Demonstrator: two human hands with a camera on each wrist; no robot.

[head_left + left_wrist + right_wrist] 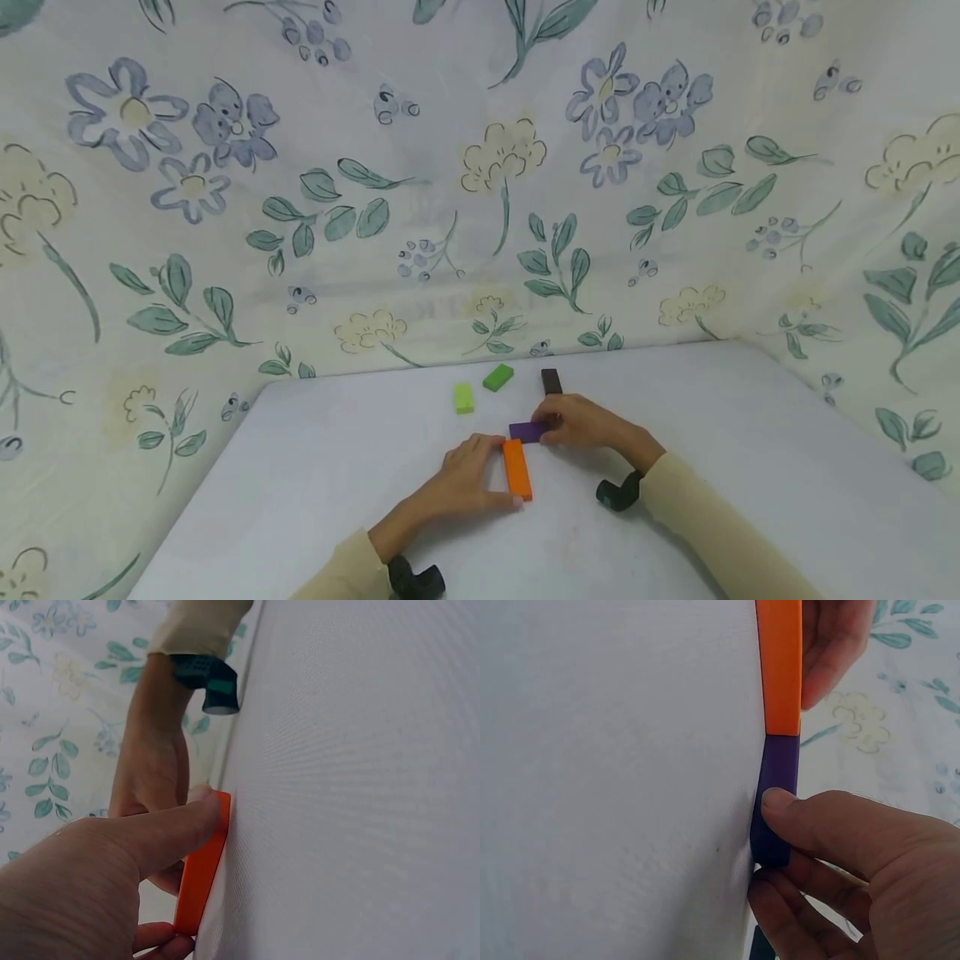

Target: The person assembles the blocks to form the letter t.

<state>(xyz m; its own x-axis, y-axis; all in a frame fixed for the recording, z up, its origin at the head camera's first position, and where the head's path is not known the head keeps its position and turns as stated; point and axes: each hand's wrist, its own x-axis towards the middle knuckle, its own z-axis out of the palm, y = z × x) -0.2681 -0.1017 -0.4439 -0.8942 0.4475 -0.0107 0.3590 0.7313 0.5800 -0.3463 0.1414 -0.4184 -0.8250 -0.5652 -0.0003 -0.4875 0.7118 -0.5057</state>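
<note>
An orange block [517, 470] lies lengthwise on the white table, and the left hand [467, 482] grips it by its two ends, thumb at the near end and fingers at the far one. At its far end a purple block [527, 432] lies crosswise, held between thumb and fingers of the right hand [581, 422]. The right wrist view has the orange block [781, 667] touching the purple block [780, 769]. In the left wrist view the thumb of the left hand [97, 862] is on the top end of the orange block [201, 881].
Beyond the hands lie a light green block [463, 398], a darker green block [498, 377] and a dark brown block [551, 381], the last just behind the right hand. A flowered cloth [450, 208] hangs behind the white table [322, 467].
</note>
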